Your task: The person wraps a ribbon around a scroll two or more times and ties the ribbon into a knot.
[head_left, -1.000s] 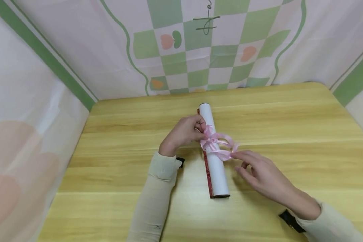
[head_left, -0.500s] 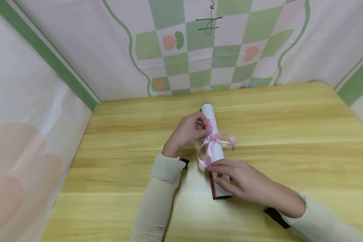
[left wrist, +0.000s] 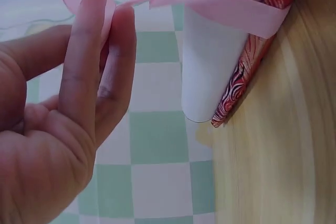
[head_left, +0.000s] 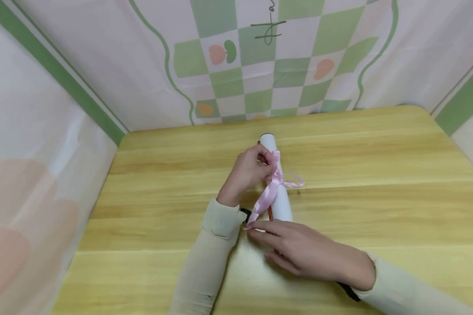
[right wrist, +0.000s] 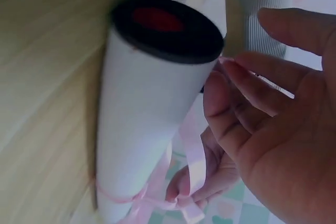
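A white rolled scroll point(head_left: 284, 209) lies lengthwise on the table, pink ribbon point(head_left: 266, 197) tied round its middle. Along one side runs a red patterned strip point(left wrist: 245, 69); the near end has a black cap point(right wrist: 194, 40). My left hand point(head_left: 246, 173) pinches ribbon between thumb and fingers at the knot's far side. Ribbon also shows at the fingertips of that hand point(left wrist: 79, 103) in the left wrist view. Over the scroll's near end, my right hand point(head_left: 303, 251) pinches a ribbon tail, drawn toward the left forearm. A thin ribbon loop sticks out right of the scroll.
The wooden table point(head_left: 378, 175) extends on both sides of the scroll. Behind it hangs a green-and-white checked cloth point(head_left: 256, 83), and a pale cloth point(head_left: 43, 109) covers the left side. Dark straps show at both wrists.
My right hand has moved left across the scroll's near end, pulling a ribbon tail from the right side to the lower left. My left hand has shifted slightly, still pinching ribbon.
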Motion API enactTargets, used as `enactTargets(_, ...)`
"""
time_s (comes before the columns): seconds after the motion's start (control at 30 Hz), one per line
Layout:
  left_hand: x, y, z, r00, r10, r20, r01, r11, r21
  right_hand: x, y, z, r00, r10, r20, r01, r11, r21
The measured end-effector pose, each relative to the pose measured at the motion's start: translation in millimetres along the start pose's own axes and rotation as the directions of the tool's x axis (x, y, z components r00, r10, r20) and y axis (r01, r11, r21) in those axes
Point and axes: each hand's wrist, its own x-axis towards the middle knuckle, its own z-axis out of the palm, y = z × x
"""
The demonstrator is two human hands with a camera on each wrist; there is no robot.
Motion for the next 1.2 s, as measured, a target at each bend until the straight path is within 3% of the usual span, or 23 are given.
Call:
enactTargets(0.2,-3.0,-1.6,-10.2,0.993,-0.001,0.114,-0.003,0.999,0.038,4.7,3,-3,0.990,0.076,-0.120,-0.064,0.993,0.098)
enactTargets(0.37,-1.8,-7.0,-16.7,0.984,0.027,0.177,-0.047,0.993,0.105,-3.5,8,-5,0.947,0.197,-0.255,-0.144,0.966,0.214)
enactTargets(0.43,-2.2,-8.0,-18.1,0.980,0.027,0.195,-0.049,0.993,0.108,-7.9,10,-4,0.920,0.258,-0.297,-0.186,0.951,0.249)
enactTargets(0.53,-4.2,-8.7,-19.4,0.976,0.020,0.216,-0.042,0.994,0.098,-16.6,14,-2,0.859,0.401,-0.317,-0.328,0.908,0.261)
enactTargets(0.67,-5.2,-10.4,-19.0,0.970,0.040,0.239,-0.075,0.987,0.141,-29.4,21,-7,0.771,0.605,-0.198,-0.567,0.794,0.217)
enactTargets(0.77,-4.8,-10.6,-18.0,0.965,0.070,0.253,-0.120,0.975,0.186,-37.2,27,-13,0.734,0.674,-0.086,-0.664,0.738,0.119)
enactTargets(0.87,-5.0,-9.5,-16.6,0.959,0.079,0.273,-0.139,0.969,0.207,-39.2,30,-17,0.727,0.685,-0.051,-0.684,0.729,0.027)
enactTargets(0.97,-5.2,-9.2,-14.8,0.955,0.078,0.288,-0.143,0.967,0.211,-34.4,33,-17,0.745,0.664,-0.070,-0.667,0.744,-0.033)
enactTargets(1.13,-5.8,-7.0,-11.8,0.952,0.073,0.297,-0.140,0.967,0.211,-18.9,38,-11,0.783,0.619,-0.057,-0.622,0.783,-0.034)
enactTargets(1.2,-6.4,-6.1,-11.0,0.953,0.072,0.296,-0.139,0.967,0.212,-13.6,41,-9,0.782,0.623,-0.028,-0.623,0.782,-0.010)
